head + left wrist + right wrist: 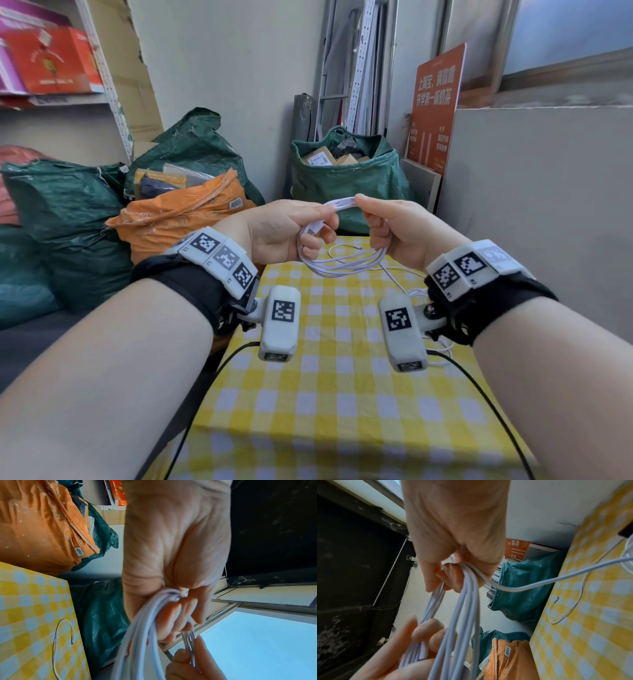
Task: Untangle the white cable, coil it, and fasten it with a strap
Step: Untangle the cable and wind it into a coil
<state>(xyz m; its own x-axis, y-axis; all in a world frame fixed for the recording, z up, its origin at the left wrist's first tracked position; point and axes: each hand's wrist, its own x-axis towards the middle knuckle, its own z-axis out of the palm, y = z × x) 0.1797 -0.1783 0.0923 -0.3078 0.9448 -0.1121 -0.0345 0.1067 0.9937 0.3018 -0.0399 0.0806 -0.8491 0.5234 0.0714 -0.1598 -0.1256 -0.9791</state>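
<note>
The white cable (342, 267) hangs in several loops above the yellow checked table (325, 394), held up between both hands. My left hand (291, 229) grips one side of the coil (145, 635), fingers curled round the strands. My right hand (390, 226) grips the other side (467, 588), thumb and fingers pinching the top of the loops. A loose tail (539, 584) runs from my right hand down to the table. A thin white wire with a small plug (63, 632) lies on the cloth. No strap is visible.
Green woven sacks (346, 178) and an orange sack (178, 212) stand beyond and left of the table. An orange sign (435, 102) leans against the right wall. Black camera cords (479, 404) trail over the cloth near me. More white cable (414, 294) lies under my right wrist.
</note>
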